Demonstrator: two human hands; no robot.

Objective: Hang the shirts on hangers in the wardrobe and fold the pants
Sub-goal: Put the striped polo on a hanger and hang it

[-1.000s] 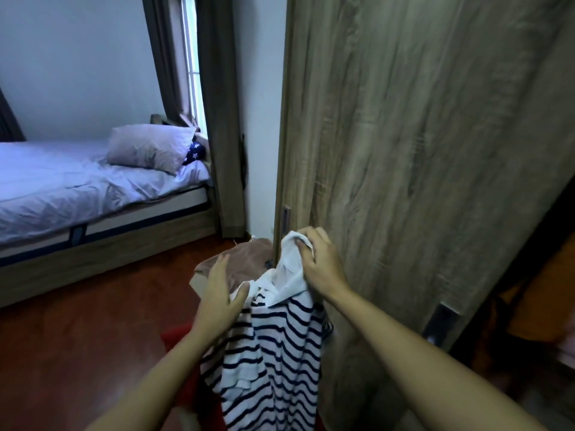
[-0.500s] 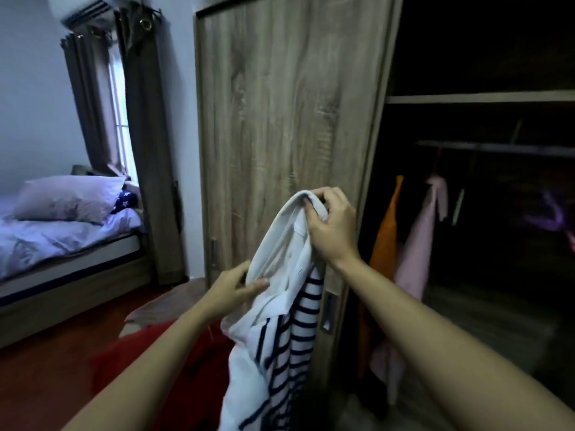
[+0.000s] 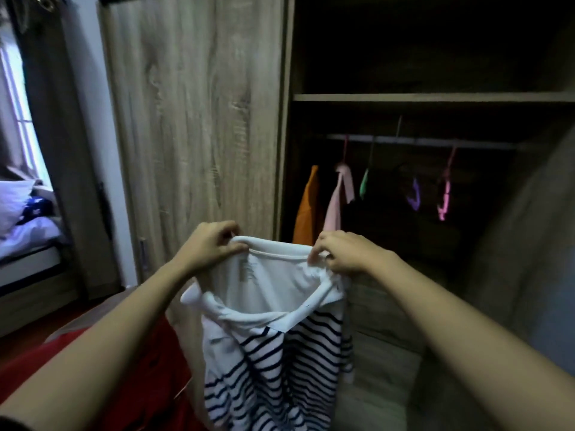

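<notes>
A white shirt with navy stripes (image 3: pixel 273 346) hangs in front of me, held up by its collar. My left hand (image 3: pixel 208 244) pinches the collar's left side and my right hand (image 3: pixel 345 253) pinches its right side, spreading the neck open. Behind it stands the open wardrobe with a rail (image 3: pixel 420 139). An orange shirt (image 3: pixel 306 209) and a pink shirt (image 3: pixel 337 200) hang at the rail's left. Empty hangers hang further right: a green hanger (image 3: pixel 364 181), a purple hanger (image 3: pixel 413 197) and a pink hanger (image 3: pixel 444 200).
The wardrobe's wooden door (image 3: pixel 196 119) is closed on the left, with a shelf (image 3: pixel 429 97) above the rail. A red garment (image 3: pixel 130 368) lies low at the left. A bed with a pillow (image 3: pixel 15 200) and a curtain (image 3: pixel 59 150) are at the far left.
The view swung right from the bed to the open wardrobe. My left hand moved up to the collar, and both hands now stretch the striped shirt's neck open.
</notes>
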